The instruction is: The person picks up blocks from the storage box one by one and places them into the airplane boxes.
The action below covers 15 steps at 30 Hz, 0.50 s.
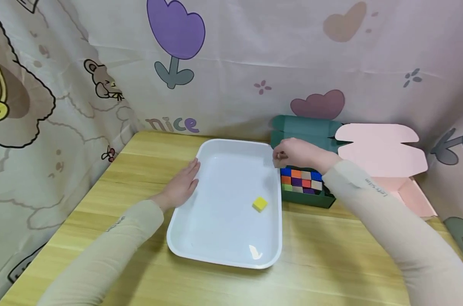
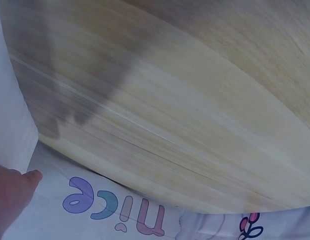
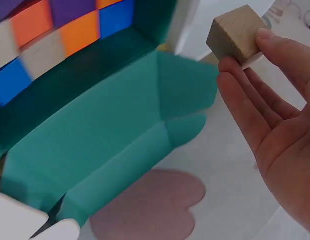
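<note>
A white tray (image 1: 220,212) lies on the wooden table, with one yellow cube (image 1: 259,204) in its right half. My left hand (image 1: 179,185) rests against the tray's left rim, its fingers fairly straight; the left wrist view catches only part of that hand (image 2: 14,195). Between thumb and fingertips, my right hand (image 3: 277,95) pinches a plain wooden cube (image 3: 236,34). In the head view this right hand (image 1: 300,154) is above the tray's right rim, beside a green box (image 1: 308,199). Rows of coloured and plain cubes (image 1: 297,182) fill much of the box, partly covered by the right arm.
The green box's lid (image 1: 308,126) stands open at the back. To its right is a pink box (image 1: 415,195) with its lid raised, partly behind the right sleeve. A patterned curtain (image 1: 231,76) hangs behind the table (image 1: 323,255).
</note>
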Each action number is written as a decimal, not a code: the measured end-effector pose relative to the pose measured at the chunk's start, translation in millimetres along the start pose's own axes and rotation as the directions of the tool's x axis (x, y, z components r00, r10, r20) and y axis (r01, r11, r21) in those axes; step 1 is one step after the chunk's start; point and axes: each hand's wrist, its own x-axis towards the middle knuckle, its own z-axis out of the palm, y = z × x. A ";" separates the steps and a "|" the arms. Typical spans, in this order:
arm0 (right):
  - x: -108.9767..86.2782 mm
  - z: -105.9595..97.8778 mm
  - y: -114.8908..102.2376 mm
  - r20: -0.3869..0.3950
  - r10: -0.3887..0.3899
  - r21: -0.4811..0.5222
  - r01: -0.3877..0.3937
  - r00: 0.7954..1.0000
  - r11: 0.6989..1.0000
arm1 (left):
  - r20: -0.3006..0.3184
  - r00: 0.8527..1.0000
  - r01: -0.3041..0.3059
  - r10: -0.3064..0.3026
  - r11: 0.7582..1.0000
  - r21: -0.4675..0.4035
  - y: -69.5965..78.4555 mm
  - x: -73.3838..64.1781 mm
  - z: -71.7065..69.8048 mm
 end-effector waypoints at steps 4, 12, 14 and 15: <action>-20.9 -1.6 10.6 -0.010 0.010 -0.028 -0.010 1.000 1.000 | -0.005 1.000 -0.001 0.001 1.000 0.004 -0.2 -0.9 -0.3; -57.9 1.6 28.1 0.014 0.045 -0.060 -0.045 0.999 0.997 | -0.010 1.000 -0.009 0.009 1.000 0.019 -0.2 -0.8 0.1; -64.7 4.0 32.5 0.026 0.058 -0.066 -0.056 0.998 0.996 | -0.008 1.000 -0.011 0.011 1.000 0.026 0.1 -0.7 0.1; -67.7 5.2 34.3 0.036 0.062 -0.061 -0.060 0.997 0.996 | -0.006 1.000 -0.011 0.012 1.000 0.026 0.3 -0.8 -0.1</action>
